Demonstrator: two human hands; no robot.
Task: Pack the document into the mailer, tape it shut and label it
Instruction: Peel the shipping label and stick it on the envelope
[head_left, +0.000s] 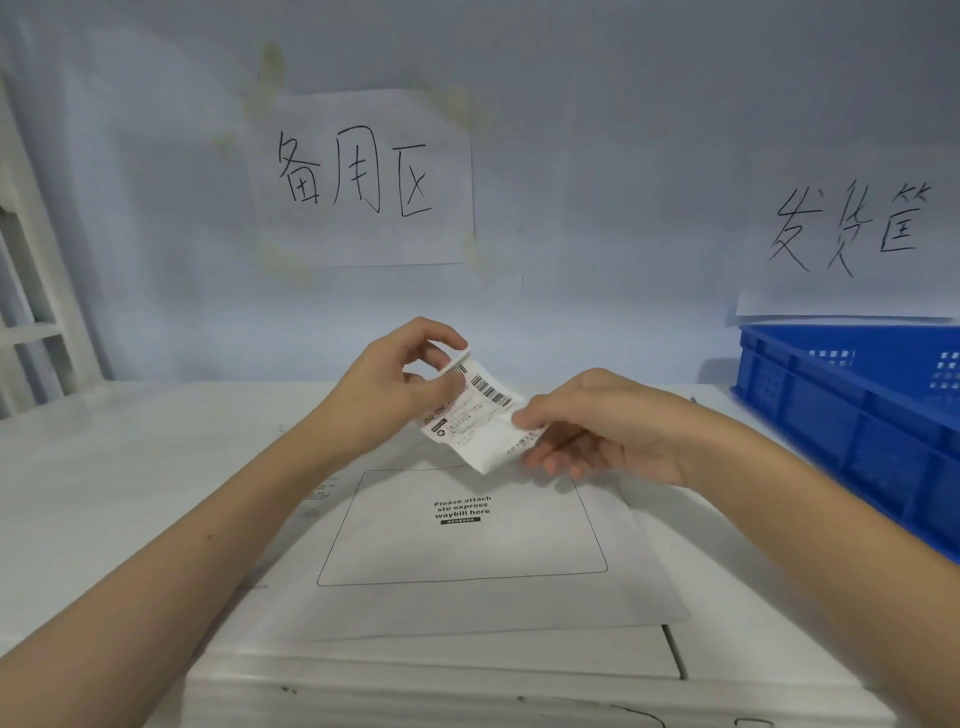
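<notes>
1. Evidently you are near the end: the table carries the mailer lying flat below your fingers, its printed waybill box facing up and bare. The document is not in view, so I judge it is already inside; whether the flap is taped I cannot tell, since no tape or seam shows.
2. Off to the right of your fingers, well apart, stands a blue crate; two handwritten paper signs hang on the wall beyond.
3. Your left hand pinches the far upper corner of the label, thumb and forefinger closed on it.
4. Your right hand pinches the near right edge of the same label, the other fingers loosely spread beneath.
5. That label hangs between your fingers, tilted and slightly curled, above the far edge of the waybill box and not yet stuck down. What is left, by my reading: free the backing if any, then press it inside the box.
</notes>
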